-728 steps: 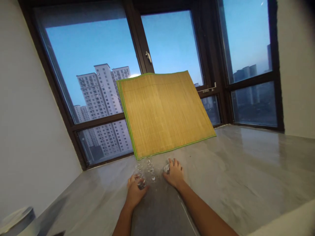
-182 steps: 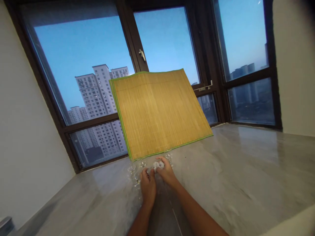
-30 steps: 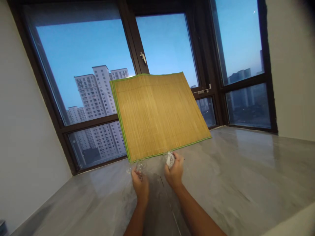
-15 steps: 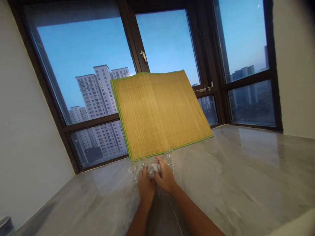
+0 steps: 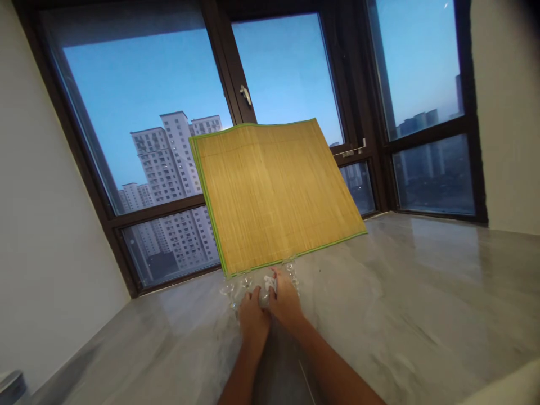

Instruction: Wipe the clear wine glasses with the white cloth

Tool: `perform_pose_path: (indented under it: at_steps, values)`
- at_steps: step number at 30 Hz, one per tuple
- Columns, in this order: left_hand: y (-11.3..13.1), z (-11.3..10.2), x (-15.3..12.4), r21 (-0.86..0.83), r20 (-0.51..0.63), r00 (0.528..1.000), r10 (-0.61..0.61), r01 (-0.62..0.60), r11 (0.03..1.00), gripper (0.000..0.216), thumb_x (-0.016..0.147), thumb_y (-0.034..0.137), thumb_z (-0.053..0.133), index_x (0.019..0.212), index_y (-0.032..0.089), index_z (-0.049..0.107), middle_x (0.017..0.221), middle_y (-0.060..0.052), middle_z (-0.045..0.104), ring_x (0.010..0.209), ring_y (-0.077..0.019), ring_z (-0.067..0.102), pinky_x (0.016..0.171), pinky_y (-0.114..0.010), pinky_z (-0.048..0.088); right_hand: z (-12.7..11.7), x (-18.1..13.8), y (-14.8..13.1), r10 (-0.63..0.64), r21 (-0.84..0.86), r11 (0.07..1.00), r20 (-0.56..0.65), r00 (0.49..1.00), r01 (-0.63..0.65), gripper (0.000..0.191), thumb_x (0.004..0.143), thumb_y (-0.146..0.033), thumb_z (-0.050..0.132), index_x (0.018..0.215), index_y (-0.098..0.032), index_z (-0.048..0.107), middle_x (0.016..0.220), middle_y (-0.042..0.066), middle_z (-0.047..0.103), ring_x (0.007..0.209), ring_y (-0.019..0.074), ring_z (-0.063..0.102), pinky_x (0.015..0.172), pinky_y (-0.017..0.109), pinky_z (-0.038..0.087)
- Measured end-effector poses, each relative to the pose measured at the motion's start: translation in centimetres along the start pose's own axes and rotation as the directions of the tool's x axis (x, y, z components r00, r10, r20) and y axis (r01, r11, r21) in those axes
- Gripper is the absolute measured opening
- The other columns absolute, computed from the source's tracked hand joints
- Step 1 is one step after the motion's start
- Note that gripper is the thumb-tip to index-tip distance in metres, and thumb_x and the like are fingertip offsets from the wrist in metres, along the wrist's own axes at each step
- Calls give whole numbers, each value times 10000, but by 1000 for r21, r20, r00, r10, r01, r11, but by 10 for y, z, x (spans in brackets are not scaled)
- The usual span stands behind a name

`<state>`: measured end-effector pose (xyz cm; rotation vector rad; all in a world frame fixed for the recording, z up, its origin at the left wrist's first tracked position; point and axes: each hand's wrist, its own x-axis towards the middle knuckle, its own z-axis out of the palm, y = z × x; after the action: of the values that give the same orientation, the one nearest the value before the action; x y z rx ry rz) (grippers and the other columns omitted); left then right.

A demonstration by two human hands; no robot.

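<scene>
My left hand (image 5: 253, 319) and my right hand (image 5: 286, 301) are side by side on the grey marble counter (image 5: 400, 292), fingers curled. Between them is a small clear glass (image 5: 262, 293), and my right hand presses a white cloth (image 5: 268, 283) against it. Other small clear glasses (image 5: 230, 291) stand just left of my left hand, and one more (image 5: 291, 266) just beyond my right hand. All sit at the foot of a bamboo mat (image 5: 274, 191) with a green edge that leans against the window.
Dark-framed windows (image 5: 236, 73) close the far side of the counter, with tower blocks outside. A white wall (image 5: 37, 225) bounds the left and another the right. A grey round object (image 5: 10, 385) shows at the bottom left corner.
A second ago my hands were apart, the right one lifting the white cloth. They have come together over the glass and barely shifted in the last half second.
</scene>
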<state>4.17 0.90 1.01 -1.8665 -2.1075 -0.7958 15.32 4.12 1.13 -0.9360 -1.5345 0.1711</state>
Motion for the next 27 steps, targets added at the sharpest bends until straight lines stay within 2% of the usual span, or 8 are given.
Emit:
perform_pose_path:
  at_steps: [4, 7, 13, 15, 18, 21, 27]
  values:
    - [3, -4, -2, 64, 7, 999, 32, -32, 997, 579, 752, 61, 521, 1302, 238, 565, 1124, -89, 626, 1069, -250, 581, 889, -347, 393, 6, -1, 9, -29, -11, 1000, -83, 996, 28, 525, 783, -94, 466, 1285, -243, 517, 1171, 109, 636, 1063, 265, 601, 963, 468, 487]
    - [7, -8, -5, 57, 21, 995, 93, -94, 994, 601, 719, 36, 529, 1285, 232, 578, 1076, -93, 630, 1055, -258, 582, 882, -358, 394, 9, 0, 14, -51, -8, 999, -124, 991, 51, 516, 774, -86, 454, 1271, -208, 522, 1194, 125, 627, 1108, 274, 584, 986, 501, 470]
    - [12, -10, -7, 1, 24, 992, 125, -125, 992, 617, 677, 21, 527, 1252, 233, 601, 1067, -87, 641, 1049, -251, 581, 909, -366, 392, 5, 1, 14, 10, -4, 1000, -142, 990, -11, 471, 794, -101, 454, 1253, -178, 528, 1164, 147, 611, 1120, 304, 561, 978, 524, 468]
    - [9, -9, -5, -22, 2, 993, 119, -119, 993, 616, 664, 24, 530, 1242, 221, 605, 1096, -90, 641, 1081, -254, 575, 929, -370, 392, 3, 1, 14, 30, 1, 1000, -163, 986, -30, 456, 801, -98, 443, 1233, -202, 542, 1144, 136, 625, 1107, 306, 568, 973, 517, 469]
    - [2, -7, -1, -58, -93, 994, 54, -59, 997, 599, 684, 47, 522, 1263, 190, 580, 1166, -101, 629, 1130, -254, 565, 957, -370, 396, 1, 0, 12, 89, 17, 996, -155, 984, -88, 440, 785, -98, 437, 1195, -204, 558, 1108, 122, 642, 1079, 294, 588, 942, 481, 485]
    - [-5, -5, 1, -54, -158, 987, 7, -16, 998, 589, 715, 65, 504, 1291, 179, 552, 1175, -106, 625, 1130, -259, 570, 955, -381, 409, 0, 0, 8, 136, 69, 989, -119, 983, -129, 425, 753, -120, 462, 1162, -179, 558, 1015, 101, 662, 971, 266, 627, 870, 425, 506]
    - [-10, 1, 3, -32, -126, 992, 10, -14, 999, 589, 735, 56, 484, 1304, 197, 552, 1170, -110, 634, 1126, -272, 579, 970, -421, 400, 0, 2, 1, 174, 259, 952, -15, 985, -164, 423, 701, -116, 492, 1113, -198, 541, 725, -28, 620, 644, 172, 589, 620, 267, 467]
